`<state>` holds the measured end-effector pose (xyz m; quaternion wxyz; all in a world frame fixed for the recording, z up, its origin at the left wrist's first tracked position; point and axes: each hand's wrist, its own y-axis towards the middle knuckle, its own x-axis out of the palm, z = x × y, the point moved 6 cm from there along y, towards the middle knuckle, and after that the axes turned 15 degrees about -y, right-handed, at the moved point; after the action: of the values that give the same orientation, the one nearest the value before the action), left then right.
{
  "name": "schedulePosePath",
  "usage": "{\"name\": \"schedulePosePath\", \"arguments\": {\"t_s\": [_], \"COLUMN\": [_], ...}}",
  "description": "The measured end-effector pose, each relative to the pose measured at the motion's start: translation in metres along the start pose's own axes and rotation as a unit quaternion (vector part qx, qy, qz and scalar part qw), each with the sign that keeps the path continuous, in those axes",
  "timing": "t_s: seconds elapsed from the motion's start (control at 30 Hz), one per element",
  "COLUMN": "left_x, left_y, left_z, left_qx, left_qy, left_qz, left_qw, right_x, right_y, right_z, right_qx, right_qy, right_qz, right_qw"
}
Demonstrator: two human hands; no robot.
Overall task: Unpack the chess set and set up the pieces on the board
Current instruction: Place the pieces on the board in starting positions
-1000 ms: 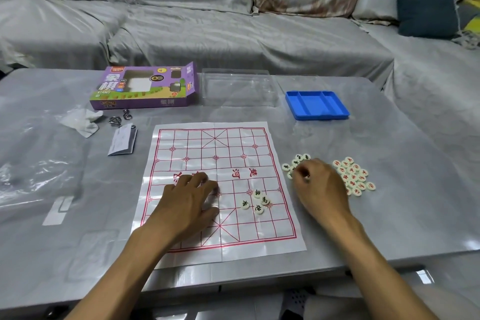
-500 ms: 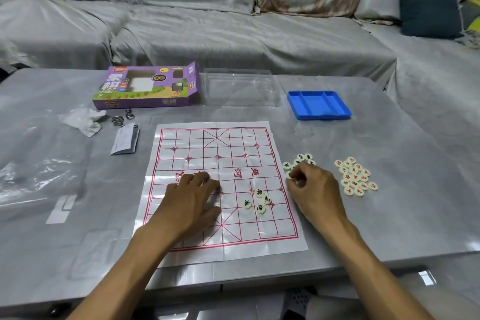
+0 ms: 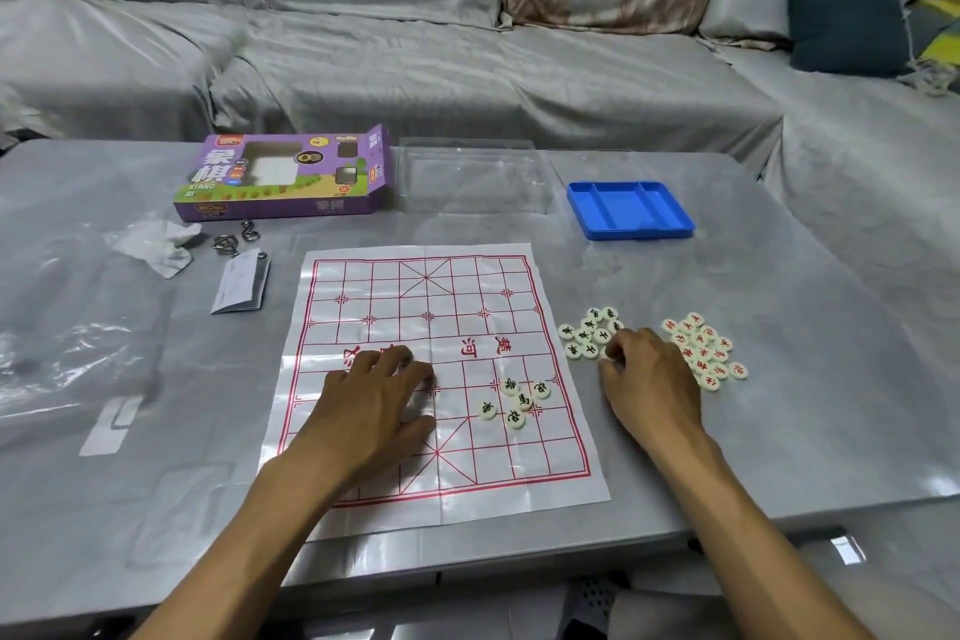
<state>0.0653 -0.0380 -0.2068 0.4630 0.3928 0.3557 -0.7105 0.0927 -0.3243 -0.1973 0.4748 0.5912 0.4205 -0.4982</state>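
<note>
White paper board with red grid lines (image 3: 436,379) lies flat on the grey surface (image 3: 779,431). Five cream round discs with black characters (image 3: 514,400) sit clustered on its near-right part. Left hand (image 3: 374,400) rests flat on the board, fingers spread, grip released. Right hand (image 3: 649,379) beside the board's right edge, fingers curled at the black-lettered pile (image 3: 589,333); grip contents cannot be told. Red-lettered pile (image 3: 706,348) lies just right.

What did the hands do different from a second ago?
The right hand slid left, off the gap between the two heaps, onto the black-lettered pieces, fingers curled at their edge; whether it grips one is hidden. The left hand stayed flat on the board. The five pieces there and the red-lettered pieces did not move.
</note>
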Motion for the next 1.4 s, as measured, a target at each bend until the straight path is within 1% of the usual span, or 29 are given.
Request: {"name": "schedulePosePath", "arguments": {"t_s": [0.1,0.2,0.27,0.33,0.37,0.47,0.53,0.67,0.77,0.8,0.83,0.93,1.03,1.17,1.27,1.33,1.4], "left_x": [0.001,0.000,0.000,0.000,0.000,0.000,-0.001,0.000,0.000,0.000,0.000,0.000,0.000,0.000,-0.001,0.000,0.000], "left_y": [0.000,0.001,0.000,0.001,0.001,0.001,0.000,-0.001,0.000,0.000,0.000,0.001,0.002,0.001,0.000,0.001,0.002], "left_z": [0.000,0.000,0.000,0.000,0.001,0.002,0.001,0.000,0.001,0.001,0.001,0.002,0.001,0.002,0.001,0.001,0.002], "left_qx": [0.000,0.002,-0.001,-0.001,0.000,0.001,-0.003,-0.002,0.004,0.007,0.010,0.015,0.013,0.018,0.018,0.018,0.017], "left_qy": [0.007,0.007,0.003,0.003,0.004,0.001,0.001,-0.011,-0.001,0.003,0.005,0.010,0.005,0.005,0.006,0.014,0.006], "left_qz": [-0.005,-0.001,-0.001,0.001,0.002,0.005,0.003,0.004,0.013,0.017,0.021,0.028,0.029,0.033,0.035,0.035,0.037], "left_qw": [1.000,1.000,1.000,1.000,1.000,1.000,1.000,1.000,1.000,1.000,1.000,0.999,0.999,0.999,0.999,0.999,0.999], "right_x": [0.000,-0.004,-0.013,-0.022,-0.022,-0.004,0.004,0.002,-0.007,-0.007,-0.006,0.002,0.002,0.002,-0.003,-0.009,-0.007], "right_y": [0.002,0.000,-0.003,-0.008,-0.011,-0.017,-0.015,-0.014,-0.006,-0.002,0.001,-0.001,-0.006,-0.004,-0.004,-0.007,-0.012], "right_z": [0.002,0.001,-0.008,-0.023,-0.031,-0.049,-0.050,-0.049,-0.029,-0.021,-0.017,-0.018,-0.025,-0.022,-0.024,-0.036,-0.052], "right_qx": [0.000,0.006,-0.001,-0.026,-0.046,-0.109,-0.116,-0.106,-0.041,-0.026,-0.024,-0.053,-0.063,-0.053,-0.050,-0.067,-0.108], "right_qy": [0.012,0.028,0.089,0.155,0.165,0.113,0.104,0.115,0.110,0.100,0.088,0.046,0.012,0.034,0.062,0.106,0.117], "right_qz": [0.015,0.014,0.032,0.049,0.045,0.022,0.016,0.027,0.064,0.063,0.051,0.012,0.033,0.033,0.062,0.079,0.074], "right_qw": [1.000,1.000,0.996,0.986,0.984,0.987,0.988,0.987,0.991,0.993,0.995,0.997,0.997,0.997,0.995,0.989,0.984]}}
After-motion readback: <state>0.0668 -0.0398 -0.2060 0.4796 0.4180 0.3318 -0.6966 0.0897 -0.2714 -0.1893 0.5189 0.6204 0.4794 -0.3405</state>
